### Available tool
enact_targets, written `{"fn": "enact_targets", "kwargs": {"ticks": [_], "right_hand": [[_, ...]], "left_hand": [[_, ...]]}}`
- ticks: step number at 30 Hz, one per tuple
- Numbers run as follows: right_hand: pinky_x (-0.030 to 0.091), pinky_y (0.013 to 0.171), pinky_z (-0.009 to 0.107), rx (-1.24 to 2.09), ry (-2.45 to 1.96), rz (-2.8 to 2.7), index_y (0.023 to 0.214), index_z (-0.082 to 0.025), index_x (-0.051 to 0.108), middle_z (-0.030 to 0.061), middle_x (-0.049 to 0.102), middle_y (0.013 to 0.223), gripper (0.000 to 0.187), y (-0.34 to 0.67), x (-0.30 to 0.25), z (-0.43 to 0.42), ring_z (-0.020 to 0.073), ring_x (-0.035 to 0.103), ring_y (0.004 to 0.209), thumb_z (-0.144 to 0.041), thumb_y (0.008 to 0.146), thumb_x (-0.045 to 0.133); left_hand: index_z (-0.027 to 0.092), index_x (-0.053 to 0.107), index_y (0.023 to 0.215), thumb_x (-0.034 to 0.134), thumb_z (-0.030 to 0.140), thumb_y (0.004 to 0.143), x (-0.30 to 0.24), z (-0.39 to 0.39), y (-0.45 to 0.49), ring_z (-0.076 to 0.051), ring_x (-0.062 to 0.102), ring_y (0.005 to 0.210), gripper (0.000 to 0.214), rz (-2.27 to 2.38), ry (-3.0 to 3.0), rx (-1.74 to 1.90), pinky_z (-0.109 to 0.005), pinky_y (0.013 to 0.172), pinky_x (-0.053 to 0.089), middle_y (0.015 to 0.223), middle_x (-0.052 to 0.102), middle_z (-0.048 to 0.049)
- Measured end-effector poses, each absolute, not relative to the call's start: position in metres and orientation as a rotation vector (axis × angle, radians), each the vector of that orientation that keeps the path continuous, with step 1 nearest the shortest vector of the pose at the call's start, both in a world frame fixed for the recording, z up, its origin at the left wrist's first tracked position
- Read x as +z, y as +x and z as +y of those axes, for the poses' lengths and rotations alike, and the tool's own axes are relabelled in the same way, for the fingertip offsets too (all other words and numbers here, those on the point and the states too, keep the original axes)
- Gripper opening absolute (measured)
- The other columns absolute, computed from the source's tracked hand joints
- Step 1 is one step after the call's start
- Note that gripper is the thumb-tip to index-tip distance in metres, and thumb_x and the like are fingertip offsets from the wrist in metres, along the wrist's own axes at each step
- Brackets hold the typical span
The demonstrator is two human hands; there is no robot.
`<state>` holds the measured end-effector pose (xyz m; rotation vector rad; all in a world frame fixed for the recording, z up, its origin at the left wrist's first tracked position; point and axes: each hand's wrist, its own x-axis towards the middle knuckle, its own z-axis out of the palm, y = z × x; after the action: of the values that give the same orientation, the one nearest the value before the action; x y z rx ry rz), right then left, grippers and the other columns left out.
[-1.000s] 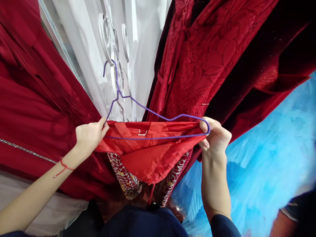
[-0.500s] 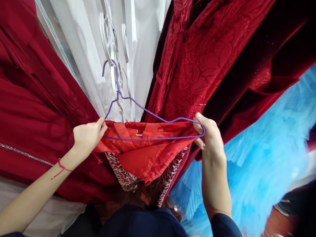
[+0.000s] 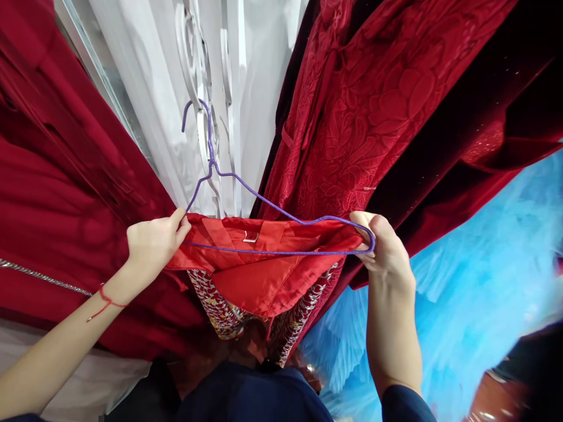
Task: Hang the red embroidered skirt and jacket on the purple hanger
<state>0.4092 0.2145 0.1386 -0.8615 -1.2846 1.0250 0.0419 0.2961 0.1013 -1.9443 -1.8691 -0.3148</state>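
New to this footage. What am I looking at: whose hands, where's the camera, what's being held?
One camera, worn on a person's head, looks forward and down, so both arms are the wearer's own. The left hand and right hand each grip one end of a purple wire hanger with the waistband of a red satin garment stretched along it. There is no table: the hands work among hanging clothes, with dark red dresses to either side, white fabric behind the hook, and blue tulle lower right.
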Motion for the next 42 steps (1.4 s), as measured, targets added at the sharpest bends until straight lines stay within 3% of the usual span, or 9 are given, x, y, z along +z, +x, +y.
{"fn": "enact_targets", "kwargs": {"ticks": [12,17,21,24,26,29,32,36,42], "right_hand": [[0.006,0.036,0.020,1.046,-1.095,-1.383,0.054,-0.023,0.021,-0.0116,0.018,0.044,0.067,0.421,0.153,0.216,0.0008,0.012,0.038,-0.043,0.071,0.083],[0.009,0.040,0.022,0.906,-1.222,-1.554,0.053,-0.022,0.023,-0.0089,0.018,0.051,0.067,0.422,0.166,0.217,0.0033,0.014,0.046,-0.041,0.069,0.085],[0.011,0.042,0.023,0.859,-1.206,-1.626,0.053,-0.021,0.022,-0.0085,0.017,0.053,0.067,0.419,0.161,0.218,0.0044,0.013,0.049,-0.043,0.069,0.084],[0.015,0.043,0.023,0.863,-1.171,-1.623,0.054,-0.021,0.022,-0.0086,0.019,0.053,0.067,0.418,0.153,0.222,0.0048,0.014,0.050,-0.043,0.070,0.083],[0.016,0.044,0.023,0.863,-1.163,-1.620,0.054,-0.021,0.022,-0.0088,0.020,0.052,0.066,0.418,0.148,0.223,0.0048,0.015,0.050,-0.043,0.070,0.083],[0.016,0.045,0.023,0.859,-1.144,-1.627,0.054,-0.021,0.022,-0.0088,0.019,0.053,0.066,0.415,0.147,0.220,0.0048,0.014,0.050,-0.039,0.071,0.083],[0.017,0.046,0.023,0.856,-1.128,-1.638,0.054,-0.021,0.022,-0.0083,0.019,0.054,0.064,0.409,0.147,0.211,0.0051,0.015,0.051,-0.036,0.074,0.081],[0.015,0.044,0.022,0.840,-1.118,-1.558,0.054,-0.021,0.023,-0.0083,0.021,0.053,0.062,0.405,0.143,0.207,0.0049,0.016,0.050,-0.035,0.075,0.080],[0.010,0.042,0.021,0.947,-1.058,-1.376,0.058,-0.022,0.026,-0.0101,0.024,0.051,0.056,0.426,0.128,0.211,0.0030,0.017,0.046,-0.030,0.072,0.080]], "left_hand": [[0.021,0.063,0.120,0.017,0.047,0.100,0.101,0.285,0.028,-0.024,0.056,0.064,0.057,-1.801,-1.902,-0.257,-0.031,0.055,0.019,0.068,0.064,-0.0091],[0.028,0.063,0.115,0.016,0.051,0.100,0.111,0.265,0.020,-0.023,0.049,0.062,0.054,-1.787,-1.850,-0.297,-0.031,0.058,0.019,0.063,0.058,-0.0042],[0.023,0.053,0.134,0.017,0.050,0.099,0.122,0.246,0.030,-0.027,0.053,0.064,0.057,-1.862,-1.758,-0.311,-0.033,0.056,0.023,0.073,0.064,-0.0080],[0.016,0.047,0.140,0.023,0.053,0.098,0.136,0.228,0.058,-0.032,0.060,0.079,0.061,-1.802,-1.741,-0.480,-0.036,0.060,0.033,0.090,0.068,-0.0134],[0.017,0.052,0.134,0.033,0.054,0.097,0.144,0.224,0.088,-0.031,0.060,0.096,0.056,-1.555,-1.897,-0.670,-0.037,0.069,0.040,0.105,0.068,-0.0139],[0.020,0.061,0.122,0.042,0.050,0.097,0.148,0.240,0.141,-0.025,0.059,0.102,0.044,-0.869,-2.254,-0.801,-0.036,0.082,0.043,0.111,0.067,-0.0106],[0.019,0.068,0.101,0.040,0.047,0.100,0.142,0.272,0.183,-0.017,0.059,0.085,0.039,-0.359,-2.419,-0.776,-0.030,0.074,0.042,0.090,0.066,-0.0055],[0.019,0.068,0.081,0.034,0.048,0.102,0.136,0.298,0.200,-0.011,0.055,0.065,0.049,-0.261,-2.487,-0.851,-0.027,0.054,0.029,0.070,0.059,-0.0011],[0.019,0.069,0.078,0.035,0.043,0.103,0.134,0.299,0.206,-0.010,0.051,0.052,0.048,-0.441,-2.459,-0.848,-0.028,0.052,0.022,0.060,0.060,0.0007]]}}
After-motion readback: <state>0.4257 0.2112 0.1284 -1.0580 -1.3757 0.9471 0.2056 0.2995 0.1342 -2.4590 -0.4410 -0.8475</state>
